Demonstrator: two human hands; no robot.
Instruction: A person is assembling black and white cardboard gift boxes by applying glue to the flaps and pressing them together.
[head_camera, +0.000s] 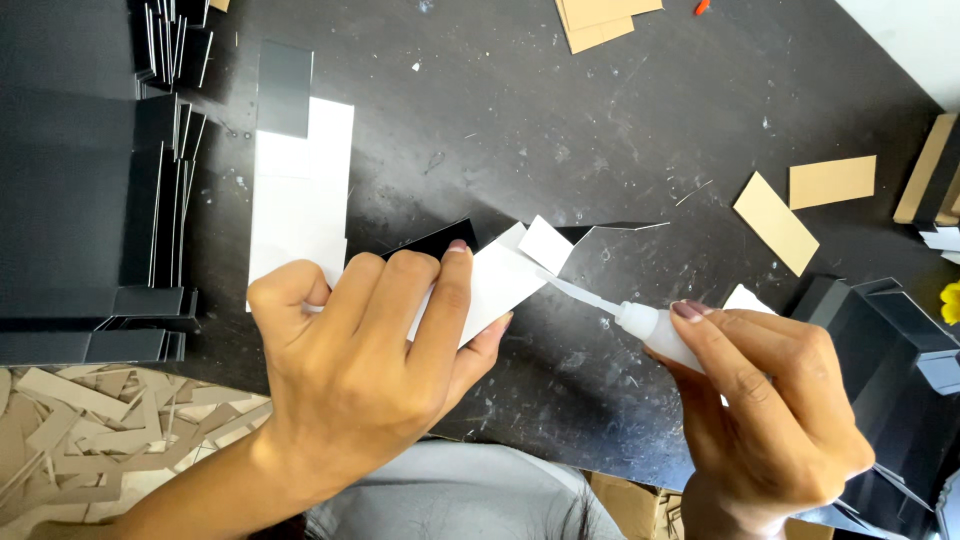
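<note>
Left hand (370, 350) palm-down, fingers curled, pinning folded card (490, 280) to table (560, 130). Right hand (770, 400) gripping glue bottle (650, 328), nozzle slanted toward card flap beside left fingertips.

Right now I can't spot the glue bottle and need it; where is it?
In the head view, the glue bottle is at lower right, held in the right hand, its nozzle touching the folded white card under the left hand.
</note>
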